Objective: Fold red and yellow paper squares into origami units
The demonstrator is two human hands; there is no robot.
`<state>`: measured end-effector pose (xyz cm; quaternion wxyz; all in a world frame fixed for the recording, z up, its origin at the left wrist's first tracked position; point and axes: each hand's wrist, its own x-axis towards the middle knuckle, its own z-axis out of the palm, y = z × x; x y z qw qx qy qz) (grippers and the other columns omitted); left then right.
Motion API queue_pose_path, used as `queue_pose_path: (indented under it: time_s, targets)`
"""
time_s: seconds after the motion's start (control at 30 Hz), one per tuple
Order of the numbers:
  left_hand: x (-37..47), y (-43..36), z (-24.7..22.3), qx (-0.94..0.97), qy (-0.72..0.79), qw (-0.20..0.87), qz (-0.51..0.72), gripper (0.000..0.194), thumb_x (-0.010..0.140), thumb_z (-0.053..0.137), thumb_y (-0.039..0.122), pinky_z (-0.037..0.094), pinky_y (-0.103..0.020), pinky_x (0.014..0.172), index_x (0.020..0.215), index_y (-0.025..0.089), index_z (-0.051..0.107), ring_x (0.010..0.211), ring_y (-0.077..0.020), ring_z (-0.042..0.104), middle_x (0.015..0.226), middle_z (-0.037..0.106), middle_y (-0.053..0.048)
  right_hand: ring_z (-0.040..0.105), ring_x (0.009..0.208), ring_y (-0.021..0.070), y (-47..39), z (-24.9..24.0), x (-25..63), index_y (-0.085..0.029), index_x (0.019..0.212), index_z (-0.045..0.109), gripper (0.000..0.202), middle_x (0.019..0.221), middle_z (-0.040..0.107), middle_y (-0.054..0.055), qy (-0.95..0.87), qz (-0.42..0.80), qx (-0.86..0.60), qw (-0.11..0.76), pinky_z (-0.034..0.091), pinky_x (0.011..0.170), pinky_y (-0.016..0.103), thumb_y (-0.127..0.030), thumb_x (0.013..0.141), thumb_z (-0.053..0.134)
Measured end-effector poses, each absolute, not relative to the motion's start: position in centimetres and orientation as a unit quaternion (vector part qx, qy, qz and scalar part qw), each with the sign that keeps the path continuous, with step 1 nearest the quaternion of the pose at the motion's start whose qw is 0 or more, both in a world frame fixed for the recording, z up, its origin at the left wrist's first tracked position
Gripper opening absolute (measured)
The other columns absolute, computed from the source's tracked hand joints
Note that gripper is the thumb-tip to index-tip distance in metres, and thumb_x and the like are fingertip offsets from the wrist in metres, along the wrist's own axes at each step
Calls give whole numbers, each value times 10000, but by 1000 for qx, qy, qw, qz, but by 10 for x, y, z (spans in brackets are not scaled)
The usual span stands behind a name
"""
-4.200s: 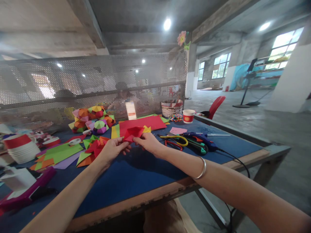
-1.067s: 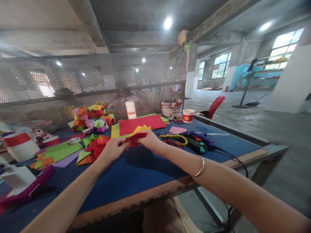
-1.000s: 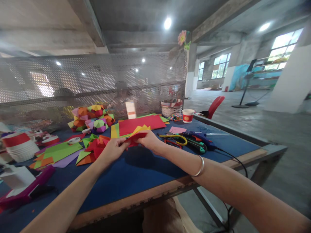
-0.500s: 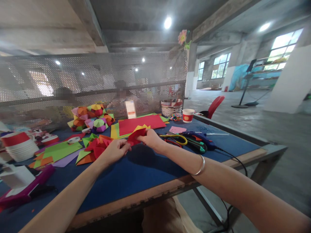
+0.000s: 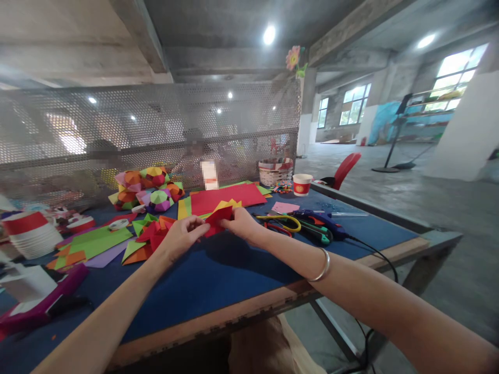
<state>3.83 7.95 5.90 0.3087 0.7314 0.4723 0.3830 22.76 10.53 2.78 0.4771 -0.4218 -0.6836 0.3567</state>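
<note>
Between my two hands, above the blue table top (image 5: 234, 280), is a folded piece of red paper (image 5: 217, 220). My left hand (image 5: 187, 235) pinches its left edge, thumb toward the paper. On the other side my right hand (image 5: 240, 224) grips the right edge with closed fingers. Folded red paper pieces (image 5: 158, 232) lie just left of my left hand, with green and orange ones (image 5: 136, 250) beside them. Behind the held piece, yellow pointed paper (image 5: 231, 203) rests near a stack of red sheets (image 5: 230, 198).
Scissors with yellow handles (image 5: 288, 223), a green-handled tool (image 5: 322, 234) and a blue glue gun (image 5: 325, 221) lie to the right. A paper cup (image 5: 302, 186) and a woven basket (image 5: 275, 174) stand at the back. Colourful paper balls (image 5: 150, 188) and stacked cups (image 5: 31, 236) are left.
My left hand has shifted slightly, with its fingers more raised and the thumb extended along the paper. The red paper has tilted a little; my right hand has barely moved.
</note>
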Motion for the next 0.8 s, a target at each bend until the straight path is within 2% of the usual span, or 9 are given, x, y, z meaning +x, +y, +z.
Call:
queue_pose_path:
  time_s: [0.1,0.2,0.27,0.5,0.63,0.8]
  targets:
    - [41,80,59,728,453,311,411,438,611,761,578,464,-303,631,807,192,698,688,-209,628,743,717,-48,684,737,173,101,27,223,-186,882,661,176,764,721,-2,-686,398,-396,463,566,749,316,-167,767,793]
    - [42,81,57,732,430,324,418,449,583,807,582,523,-337,734,791,194,719,778,-242,675,811,759,-68,703,738,173,97,26,220,-183,1062,603,396,784,724,-16,-684,422,-385,454,562,720,300,-145,737,825]
    - [42,83,56,732,420,336,419,427,567,832,565,546,-351,787,759,199,727,826,-260,699,834,779,-70,701,723,170,95,25,220,-180,1108,576,461,769,713,-27,-684,430,-382,448,542,694,282,-139,728,833]
    - [35,91,51,701,425,376,432,490,535,858,545,578,-363,712,833,173,747,767,-267,728,812,787,-82,640,653,137,93,27,220,-166,1087,615,415,690,661,-56,-691,431,-385,433,440,618,238,-151,740,843]
    - [35,90,52,683,433,375,453,539,522,847,546,576,-359,706,906,182,741,761,-260,724,826,789,-65,632,642,130,94,27,219,-153,1112,624,410,717,672,-41,-688,435,-389,432,439,618,239,-165,763,838]
    - [37,87,54,678,442,363,461,392,533,818,469,555,-328,697,803,197,738,757,-252,710,761,773,-38,617,625,125,96,25,220,-150,1104,635,405,689,649,-53,-690,426,-390,437,429,612,237,-179,761,850]
